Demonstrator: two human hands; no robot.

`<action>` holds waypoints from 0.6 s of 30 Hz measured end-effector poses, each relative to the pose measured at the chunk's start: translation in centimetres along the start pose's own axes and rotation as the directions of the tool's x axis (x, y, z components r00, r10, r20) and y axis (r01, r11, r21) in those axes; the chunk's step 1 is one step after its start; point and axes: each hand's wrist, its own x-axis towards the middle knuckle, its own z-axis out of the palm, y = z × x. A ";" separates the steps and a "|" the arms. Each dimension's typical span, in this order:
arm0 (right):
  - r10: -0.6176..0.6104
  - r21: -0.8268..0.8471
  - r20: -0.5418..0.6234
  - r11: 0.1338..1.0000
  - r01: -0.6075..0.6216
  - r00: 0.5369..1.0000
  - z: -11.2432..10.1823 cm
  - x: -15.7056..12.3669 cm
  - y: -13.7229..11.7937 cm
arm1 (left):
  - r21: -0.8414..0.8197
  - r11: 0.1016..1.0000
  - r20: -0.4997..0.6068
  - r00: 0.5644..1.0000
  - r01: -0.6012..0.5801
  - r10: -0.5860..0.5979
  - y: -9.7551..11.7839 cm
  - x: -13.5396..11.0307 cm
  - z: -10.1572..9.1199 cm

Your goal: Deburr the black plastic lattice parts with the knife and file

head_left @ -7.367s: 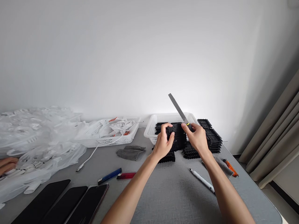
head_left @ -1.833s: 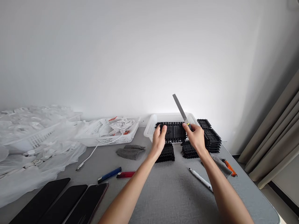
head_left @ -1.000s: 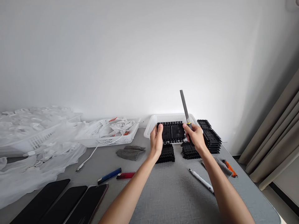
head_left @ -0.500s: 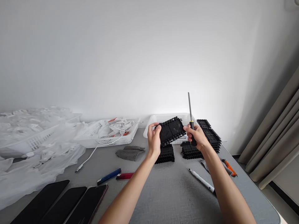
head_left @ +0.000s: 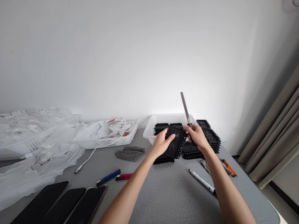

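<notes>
Forward over the gray table (head_left: pixel 163 202), the left forearm (head_left: pixel 130 191) and the right forearm (head_left: pixel 230 189) are stretched from the lower edge and brought close together at the hands. By the left hand (head_left: pixel 161 143), a black toothed panel (head_left: pixel 175 146) is gripped and held aslant above the table, thumb pressed on its face, fingers curled behind. By the right hand (head_left: pixel 196 136), closed around the handle, a flat file (head_left: pixel 185 106) is held blade up, its tip leaning left and clear of the panel; whether the panel's edge is touched by the right fingertips cannot be told.

Nearest on the left, three dark phones (head_left: pixel 87 203) are laid side by side. Part of a red stick-like item (head_left: pixel 122 177), beside a blue one (head_left: pixel 108 177), is hidden by the left forearm; the end of a white marker (head_left: pixel 201 180) is covered by the right. Beyond, an orange lighter (head_left: pixel 229 168) is seen. A left stack of panels (head_left: pixel 164 160) is partly blocked by the held panel.

Farther back, black panels are contained in the right white basket (head_left: pixel 171 118); a white cable and orange-and-white pieces are heaped in the left white basket (head_left: pixel 114 142).
</notes>
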 end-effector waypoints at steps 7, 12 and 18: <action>-0.110 -0.479 0.077 0.867 0.133 0.991 -0.1 -1.4 -1.4 | 0.055 0.998 -0.281 0.959 -0.022 0.037 -1.5 1.0 -0.8; -0.141 -0.546 0.131 0.816 0.190 0.981 1.6 -1.8 -1.1 | 0.095 0.995 -0.335 0.940 -0.030 0.061 -1.3 0.9 -0.5; -0.123 -0.607 0.051 0.784 0.129 0.991 1.1 -1.5 -1.0 | 0.254 0.967 -0.351 0.930 -0.019 0.111 -0.3 0.6 -0.7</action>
